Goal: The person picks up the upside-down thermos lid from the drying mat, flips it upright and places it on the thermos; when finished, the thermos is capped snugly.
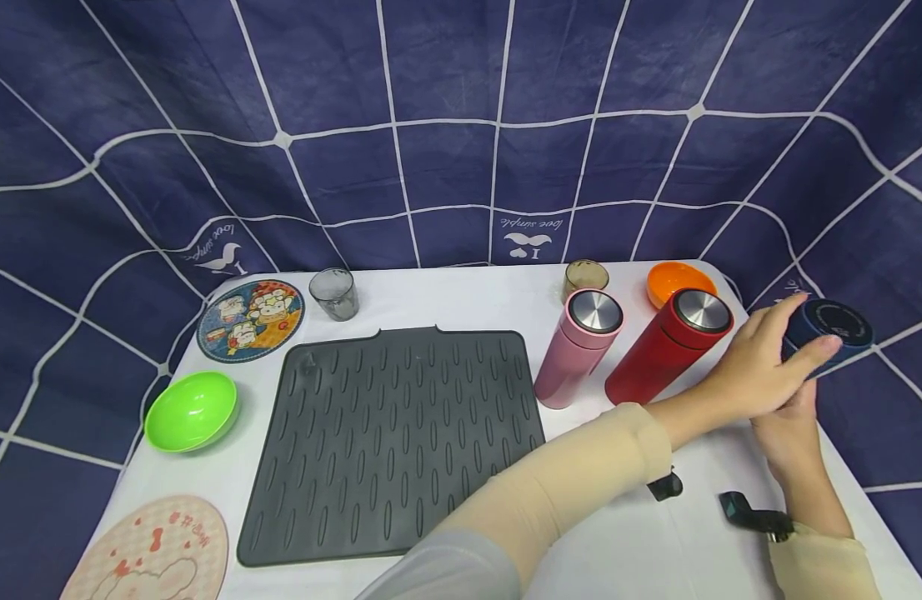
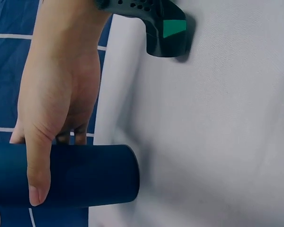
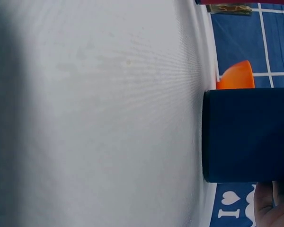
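A dark blue thermos bottle (image 1: 832,329) with a dark round lid is at the right edge of the table. My left hand (image 1: 761,358) holds its upper end, thumb and fingers around the sides. Lower down, my right hand (image 1: 791,425) grips the bottle's body. The left wrist view shows the right hand (image 2: 61,104) with its thumb across the blue bottle (image 2: 94,175). In the right wrist view, the bottle (image 3: 248,135) covers much of the right side, with fingers (image 3: 270,203) beside it. Whether its base touches the table, I cannot tell.
Left of the hands stand a red thermos (image 1: 667,350) and a pink thermos (image 1: 577,350). Behind are an orange bowl (image 1: 678,283) and an amber glass (image 1: 584,277). A grey mat (image 1: 401,442), green bowl (image 1: 192,412), grey glass (image 1: 335,293) and two round placemats lie left.
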